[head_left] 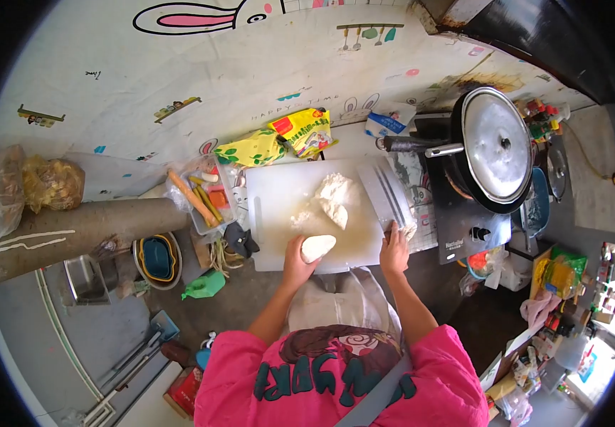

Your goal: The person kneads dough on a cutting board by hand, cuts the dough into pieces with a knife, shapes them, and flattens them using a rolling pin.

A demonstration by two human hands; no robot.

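Observation:
My left hand (295, 260) is closed around a pale, dough-like piece (318, 248) with a smooth, flat oval face, at the near edge of the white cutting board (272, 213). Beyond it on the board lies a crumbly white heap (334, 196), with loose bits spread to its left. My right hand (394, 250) is at the board's near right corner, its fingers against the near end of a broad, flat grey piece with dark stripes (384, 191), which looks like a cleaver blade. What exactly those fingers grip is hidden.
Left of the board stands a clear plastic box (213, 188) holding sausage-like and stick-shaped food. Behind are yellow packets (304, 133). At right a lidded pan (494, 146) sits on a black cooktop (457, 235). A thick pipe (108, 224) crosses at left.

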